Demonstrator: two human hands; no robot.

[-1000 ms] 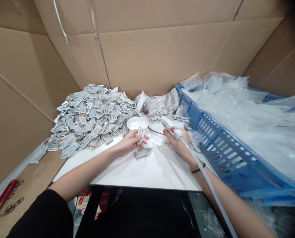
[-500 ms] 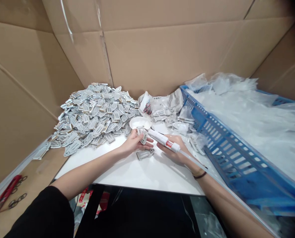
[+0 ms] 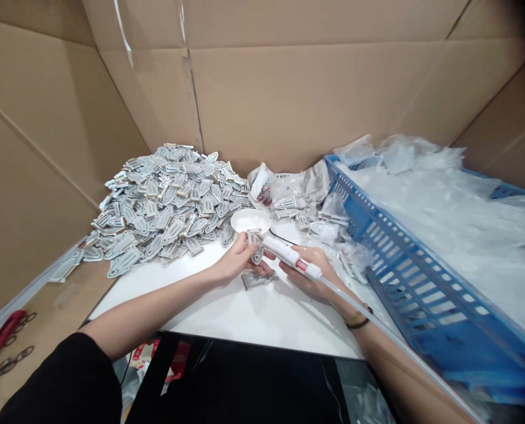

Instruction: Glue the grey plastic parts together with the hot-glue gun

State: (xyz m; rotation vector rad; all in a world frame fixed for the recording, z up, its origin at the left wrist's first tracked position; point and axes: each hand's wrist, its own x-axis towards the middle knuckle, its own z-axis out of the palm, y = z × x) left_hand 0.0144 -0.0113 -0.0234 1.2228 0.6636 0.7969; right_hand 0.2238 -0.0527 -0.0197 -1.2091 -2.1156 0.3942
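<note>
My left hand (image 3: 235, 262) is closed on a small grey flat part (image 3: 255, 242), held upright over the white table (image 3: 245, 306). My right hand (image 3: 312, 272) grips a white pen-like dispenser (image 3: 291, 258) with a red band and a clear hose (image 3: 377, 330) running back along my forearm. Its tip points left and touches the held part. Another grey part (image 3: 255, 279) lies on the table just below my hands.
A large heap of the same grey parts (image 3: 165, 200) fills the table's left back. A small white dish (image 3: 250, 220) and crumpled bags (image 3: 289, 188) sit behind my hands. A blue crate (image 3: 404, 277) full of clear plastic stands right. Cardboard walls surround.
My right hand swung the dispenser from pointing away to pointing left, bringing its tip onto the part in my left hand. The left hand barely moved.
</note>
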